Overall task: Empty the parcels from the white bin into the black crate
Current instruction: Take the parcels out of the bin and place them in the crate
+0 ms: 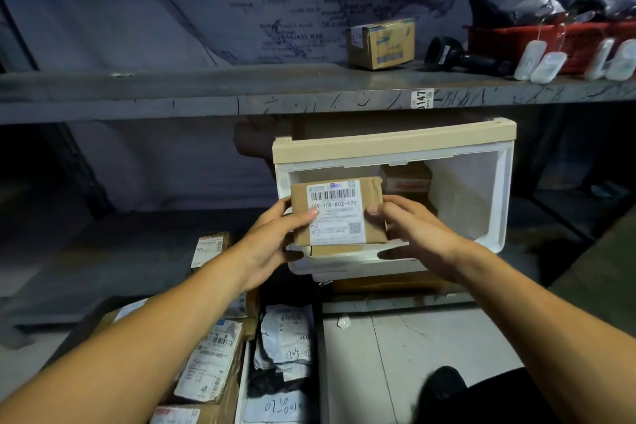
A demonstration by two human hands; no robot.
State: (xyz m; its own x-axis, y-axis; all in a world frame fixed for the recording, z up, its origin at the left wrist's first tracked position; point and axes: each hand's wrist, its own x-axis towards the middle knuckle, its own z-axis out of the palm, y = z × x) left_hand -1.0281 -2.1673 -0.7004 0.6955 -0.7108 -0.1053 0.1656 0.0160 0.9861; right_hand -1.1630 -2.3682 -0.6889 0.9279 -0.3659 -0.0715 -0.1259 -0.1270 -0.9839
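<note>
Pinching the labelled parcel (335, 212) by its edges, left hand (272, 244) and right hand (411, 234) could drop it short of the black crate (318, 337).

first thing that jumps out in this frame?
The cardboard parcel at centre frame, label toward the camera, pinched by the left hand and the right hand in a two-sided grip, in front of the white bin on the lower shelf. Below left, the black crate already holds a pile of labelled parcels. On the upper shelf at right sit a small box and a red basket.
</note>
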